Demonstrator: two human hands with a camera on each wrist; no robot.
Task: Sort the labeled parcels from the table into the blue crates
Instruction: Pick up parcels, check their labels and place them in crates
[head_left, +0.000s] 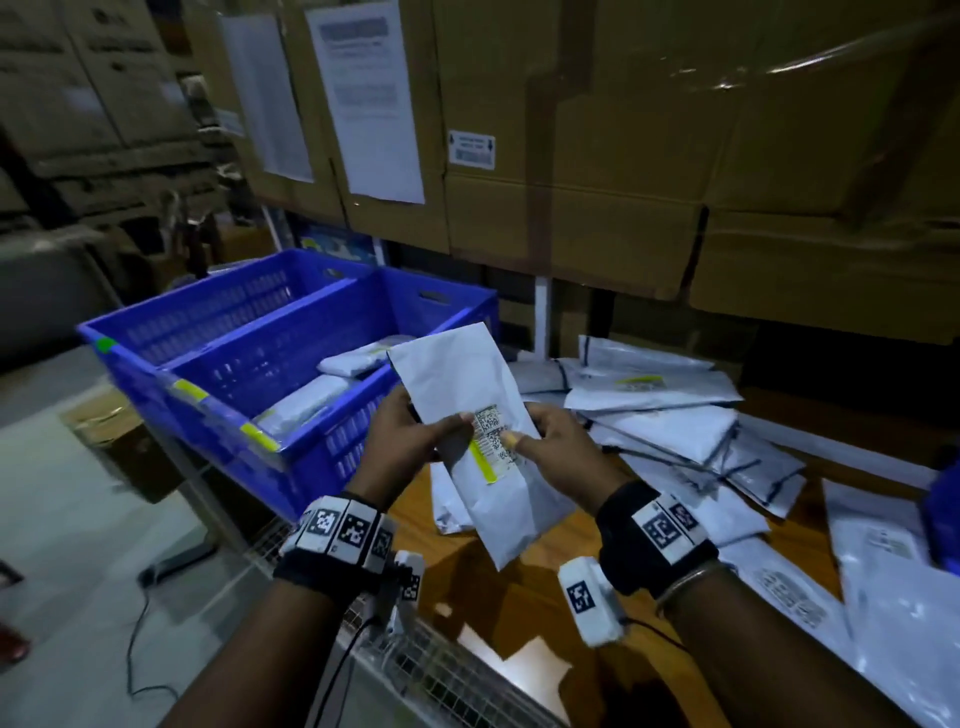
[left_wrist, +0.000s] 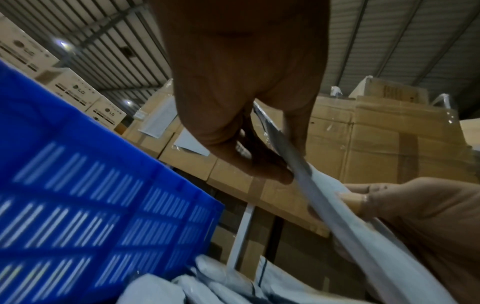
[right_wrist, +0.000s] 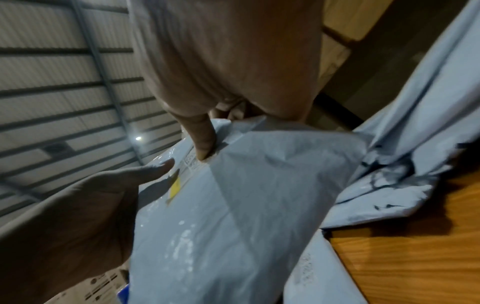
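A long white parcel (head_left: 470, 415) with a printed label and a yellow strip is held upright over the table edge. My left hand (head_left: 410, 434) grips its left edge, thumb on the front. My right hand (head_left: 558, 447) pinches its right edge, thumb on the label. The left wrist view shows the parcel (left_wrist: 324, 201) edge-on between my left hand (left_wrist: 246, 144) and the right hand. In the right wrist view my right hand (right_wrist: 207, 135) presses a thumb on the parcel (right_wrist: 233, 205). Two blue crates (head_left: 218, 379) stand to the left, the nearer one holding white parcels (head_left: 358, 358).
Several white and grey parcels (head_left: 670, 415) lie piled on the wooden table (head_left: 561, 670) to the right. Stacked cardboard boxes (head_left: 623, 156) rise behind the table. A wire mesh rack (head_left: 441, 670) sits at the table's near edge, with floor and a cable to the left.
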